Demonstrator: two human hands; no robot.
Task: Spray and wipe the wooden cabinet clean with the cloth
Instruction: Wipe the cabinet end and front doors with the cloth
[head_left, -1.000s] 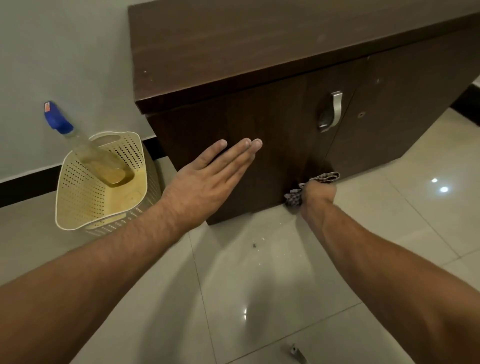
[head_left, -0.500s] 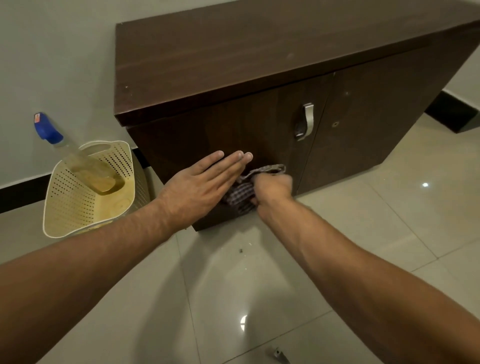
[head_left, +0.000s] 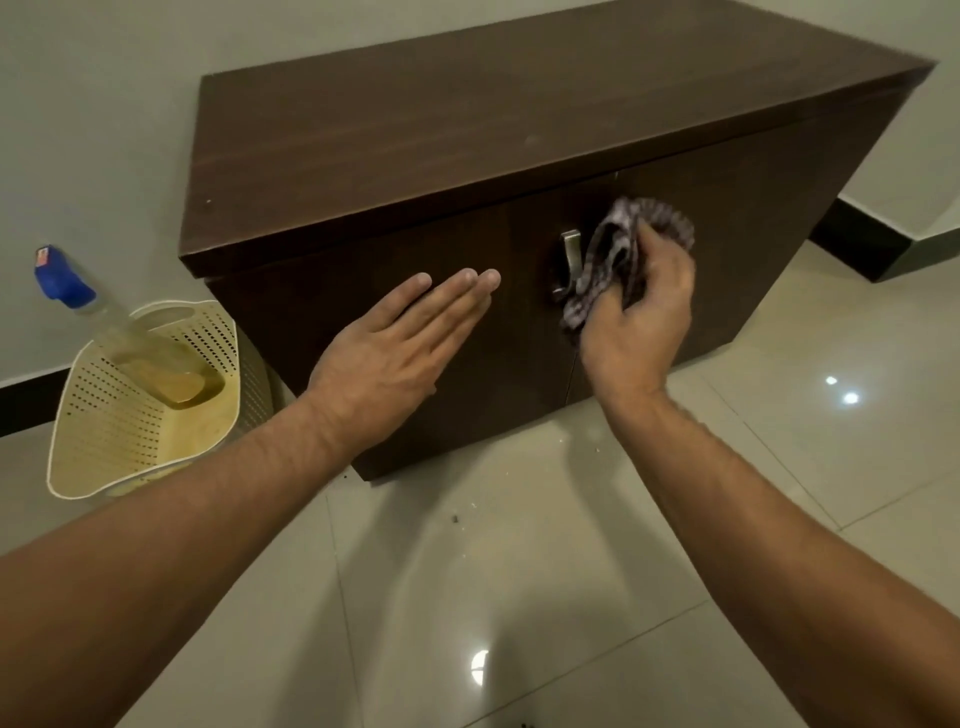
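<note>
Head view, left to right: a spray bottle (head_left: 65, 283) with a blue trigger leans in a cream perforated basket (head_left: 104, 441), which stands on the tiled floor (head_left: 519, 571) by the wall. Beside it stands the dark wooden cabinet (head_left: 467, 130). I lay my left hand (head_left: 395, 353) flat against its left door, fingers straight and together, holding nothing. A metal handle (head_left: 567, 249) sits by the door seam. My right hand (head_left: 639, 322) curls its fingers round the bunched checked cloth (head_left: 613, 254), pressing it to the cabinet front just beside the handle, high on the right door.
</note>
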